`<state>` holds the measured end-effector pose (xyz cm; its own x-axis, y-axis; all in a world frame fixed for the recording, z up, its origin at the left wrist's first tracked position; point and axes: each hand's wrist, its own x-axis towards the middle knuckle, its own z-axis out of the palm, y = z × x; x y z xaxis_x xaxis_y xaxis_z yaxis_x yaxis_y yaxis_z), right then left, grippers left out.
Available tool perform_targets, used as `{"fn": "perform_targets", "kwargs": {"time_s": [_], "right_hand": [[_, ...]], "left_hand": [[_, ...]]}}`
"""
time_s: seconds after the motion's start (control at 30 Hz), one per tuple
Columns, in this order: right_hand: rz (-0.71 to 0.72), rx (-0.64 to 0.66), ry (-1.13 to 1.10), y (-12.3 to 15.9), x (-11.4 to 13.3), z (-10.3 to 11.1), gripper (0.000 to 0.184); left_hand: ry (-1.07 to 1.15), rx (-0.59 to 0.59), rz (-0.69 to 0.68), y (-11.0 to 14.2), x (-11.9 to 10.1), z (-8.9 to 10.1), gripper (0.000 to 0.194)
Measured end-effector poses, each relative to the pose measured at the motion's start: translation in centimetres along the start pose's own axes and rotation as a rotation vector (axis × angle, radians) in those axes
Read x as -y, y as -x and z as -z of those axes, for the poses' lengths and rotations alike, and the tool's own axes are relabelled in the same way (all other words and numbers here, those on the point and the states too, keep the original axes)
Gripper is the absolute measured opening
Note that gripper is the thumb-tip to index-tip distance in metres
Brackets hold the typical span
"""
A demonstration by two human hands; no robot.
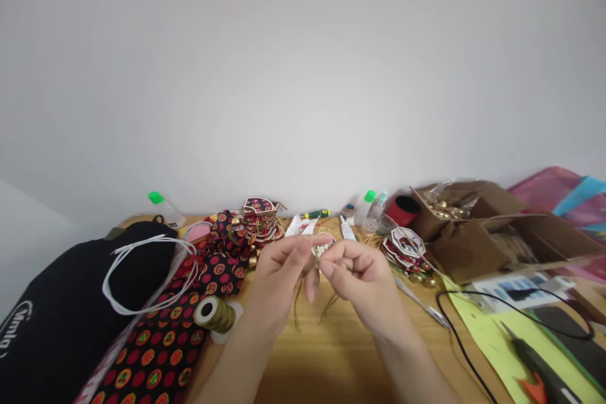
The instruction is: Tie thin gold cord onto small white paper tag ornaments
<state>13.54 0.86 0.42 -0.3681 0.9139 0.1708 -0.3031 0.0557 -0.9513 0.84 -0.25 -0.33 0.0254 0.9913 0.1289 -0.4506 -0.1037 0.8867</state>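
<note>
1. The olive cord (316, 256) is just below the middle of the frame, between my hands and above the bare wood of the table (326, 363). Its loose ends hang down, and a small pale piece (322, 247) sits at its top, partly hidden by my fingers.
2. My left hand (284, 268) and my right hand (362, 271) both pinch the cord between thumb and fingers, close together. My fingers cover part of the pinched spot, so I cannot tell how it is tied.
3. Behind my hands are a white tube (348, 229), a yellow-and-dark tool (317, 214) and a stack of patterned pieces (261, 221); my hands hide some of the tabletop there.
4. Left of my left forearm stands the olive spool (215, 314), tilted, near the dotted cloth (154, 353). The white coil (113, 293) lies across the cloth and the black bag (71, 290).
5. Right of my right hand are octagonal pieces (407, 245) and metal tweezers (423, 304).
6. At lower right, the black cable (454, 325) crosses the yellow sheet (490, 344), which also carries a black-handled tool (540, 363). Open cardboard boxes (473, 249) crowd the right side above.
</note>
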Motion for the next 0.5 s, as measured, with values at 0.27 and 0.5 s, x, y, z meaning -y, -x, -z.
{"fn": "perform_targets", "kwargs": {"time_s": [0.27, 0.5], "right_hand": [[0.093, -0.125, 0.048, -0.04, -0.04, 0.44, 0.015], [0.125, -0.172, 0.162, 0.17, 0.00, 0.51, 0.012]], "left_hand": [[-0.230, 0.043, -0.038, 0.08, -0.48, -0.13, 0.019], [-0.312, -0.012, -0.116, -0.31, -0.23, 0.13, 0.013]]}}
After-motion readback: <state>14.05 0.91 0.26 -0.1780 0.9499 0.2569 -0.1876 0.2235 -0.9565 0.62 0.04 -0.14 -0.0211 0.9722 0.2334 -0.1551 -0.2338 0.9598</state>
